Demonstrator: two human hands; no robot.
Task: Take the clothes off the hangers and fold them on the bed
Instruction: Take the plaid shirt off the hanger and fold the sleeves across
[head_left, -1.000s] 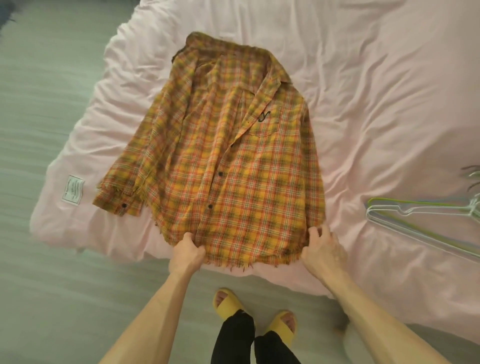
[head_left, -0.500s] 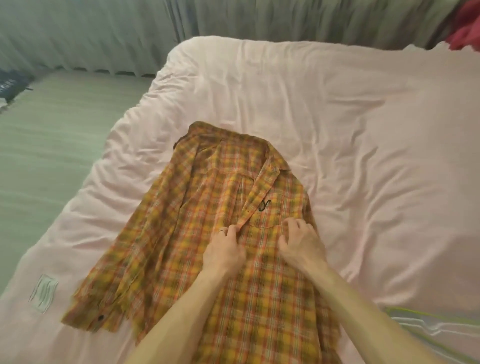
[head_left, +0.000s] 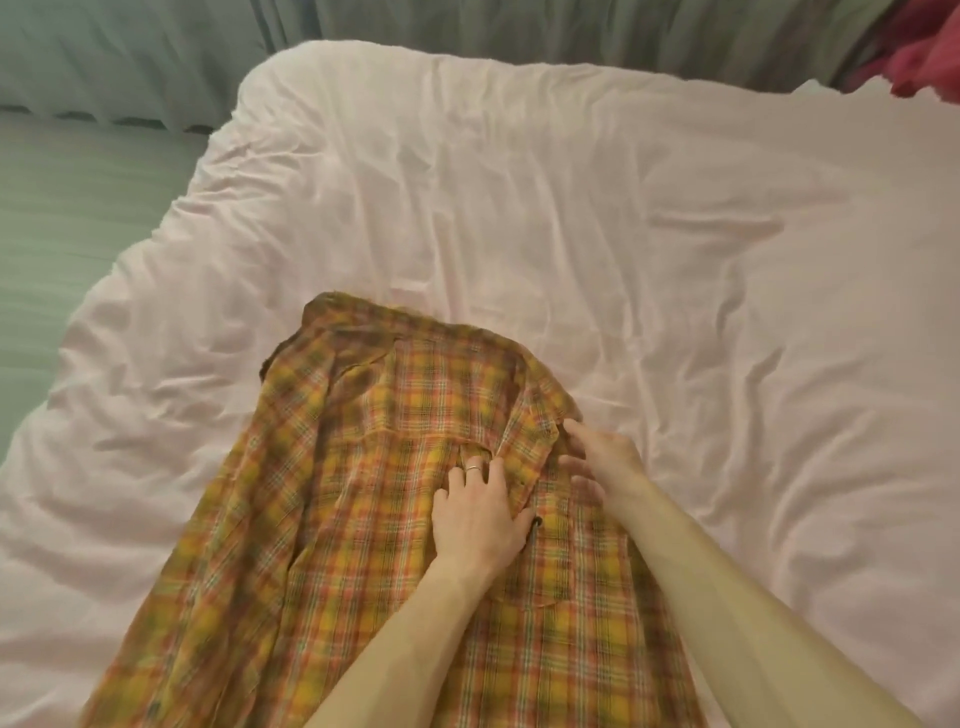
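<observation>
On the bed (head_left: 675, 208), left hand (head_left: 475, 514) is pressing the plaid shirt (head_left: 363, 519) flat, fingers spread; right hand (head_left: 597, 457) is touching the collar (head_left: 537, 413), grip unclear (blurred). Smooth outward before folding.

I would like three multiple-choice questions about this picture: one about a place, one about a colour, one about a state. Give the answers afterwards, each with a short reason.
1. Where does the left hand rest?
A. on the plaid shirt
B. on a pillow
C. on the floor

2. What colour is the duvet?
A. blue
B. pale pink
C. black

3. In what state is the plaid shirt?
A. hanging on a hanger
B. folded into a small square
C. lying spread out on the duvet

Answers:
1 A: its palm lies on the chest of the shirt.
2 B: the cover all around the shirt is pale pink.
3 C: it lies open at full length, and no hanger shows.
</observation>
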